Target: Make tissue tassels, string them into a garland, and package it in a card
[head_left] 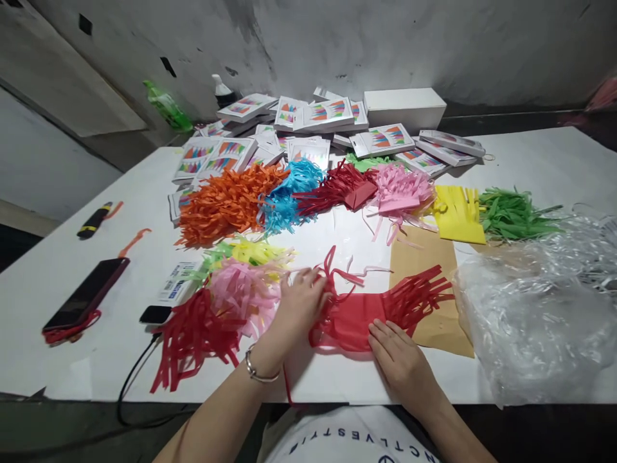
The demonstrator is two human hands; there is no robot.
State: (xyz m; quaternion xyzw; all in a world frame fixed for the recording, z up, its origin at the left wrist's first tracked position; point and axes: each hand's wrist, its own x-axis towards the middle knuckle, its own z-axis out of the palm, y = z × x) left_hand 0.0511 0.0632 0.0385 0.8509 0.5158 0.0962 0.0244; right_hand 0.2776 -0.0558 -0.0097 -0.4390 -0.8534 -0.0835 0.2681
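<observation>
A red tissue paper piece (355, 320) with fringed strips at both ends lies flat on the white table in front of me. My right hand (396, 354) rests on its lower right part, fingers stretched out. At its left end is my left hand (303, 299), fingers bent among the red strips; whether they pinch any is hidden. Under the right fringe lies a brown paper sheet (434, 283). Left of my left hand are a red tassel bundle (197, 334), a pink one (241, 286) and a yellow one (255, 251).
Behind lie orange (226, 202), blue (292, 196), dark red, pink, yellow and green bundles, with printed boxes (325, 114) piled beyond. Clear plastic bags (540, 315) cover the right side. A phone (87, 292), a cable and a marker-like object (95, 220) lie left.
</observation>
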